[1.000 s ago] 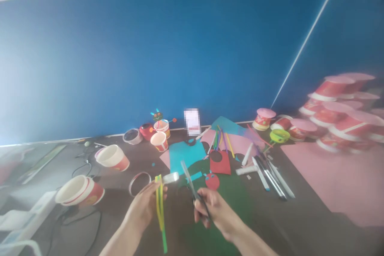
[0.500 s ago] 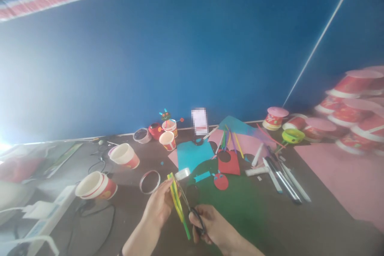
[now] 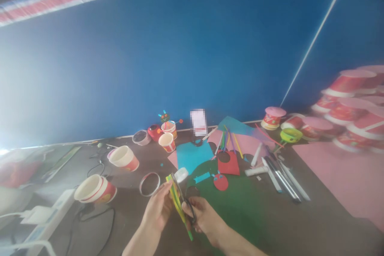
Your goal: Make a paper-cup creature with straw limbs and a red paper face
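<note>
Head camera: looked forward and down over the tabletop [image 3: 288, 224]
Left hand [image 3: 159, 205], right hand [image 3: 205, 215]: sat close, at lower centre
Blue wall [image 3: 192, 48]: stood farther off, filling the upper half

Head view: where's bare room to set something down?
Bare tabletop lies at lower right, between the pens and the large pink sheet. It's crowded beyond the scissors with cut paper, and at left with cups and a power strip.

The blue wall [image 3: 228, 48] closes off the counter's [image 3: 312, 232] far edge, stacked cups [image 3: 349, 113] crowding its right end. The right hand [image 3: 201, 214] has low passage over the green paper [image 3: 243, 200] toward the pens [image 3: 283, 180]; leftward, wide paper cups [image 3: 108, 193] and a power strip [image 3: 58, 214] obstruct.
</note>
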The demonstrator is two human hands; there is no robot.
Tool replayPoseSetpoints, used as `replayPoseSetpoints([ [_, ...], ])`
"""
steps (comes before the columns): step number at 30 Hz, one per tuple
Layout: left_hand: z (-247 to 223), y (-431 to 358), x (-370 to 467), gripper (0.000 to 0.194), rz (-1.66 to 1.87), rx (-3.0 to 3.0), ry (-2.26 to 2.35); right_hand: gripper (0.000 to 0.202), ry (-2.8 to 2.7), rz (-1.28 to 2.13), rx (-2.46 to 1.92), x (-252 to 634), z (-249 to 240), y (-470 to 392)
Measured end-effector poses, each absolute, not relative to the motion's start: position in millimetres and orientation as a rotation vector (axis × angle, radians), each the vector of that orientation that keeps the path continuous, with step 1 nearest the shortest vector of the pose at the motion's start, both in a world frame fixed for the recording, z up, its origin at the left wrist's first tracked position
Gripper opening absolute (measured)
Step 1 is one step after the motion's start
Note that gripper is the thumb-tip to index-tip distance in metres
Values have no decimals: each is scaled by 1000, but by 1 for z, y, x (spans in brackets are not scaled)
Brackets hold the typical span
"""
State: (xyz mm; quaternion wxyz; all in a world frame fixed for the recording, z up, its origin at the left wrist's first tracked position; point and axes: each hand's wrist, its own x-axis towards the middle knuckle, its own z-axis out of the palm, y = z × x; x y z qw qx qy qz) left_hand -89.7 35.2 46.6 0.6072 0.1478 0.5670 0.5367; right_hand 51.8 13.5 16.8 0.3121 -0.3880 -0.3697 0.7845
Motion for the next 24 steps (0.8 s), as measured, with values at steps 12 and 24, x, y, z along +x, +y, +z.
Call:
replayPoseSetpoints([
  [12, 42, 54, -108, 8, 1289, 288, 1263, 52, -1137, 1985, -1141, 27, 10, 38],
  [24, 74, 29, -102, 9, 1299, 397, 1278, 17, -1790, 1306, -1501, 42, 12, 53],
])
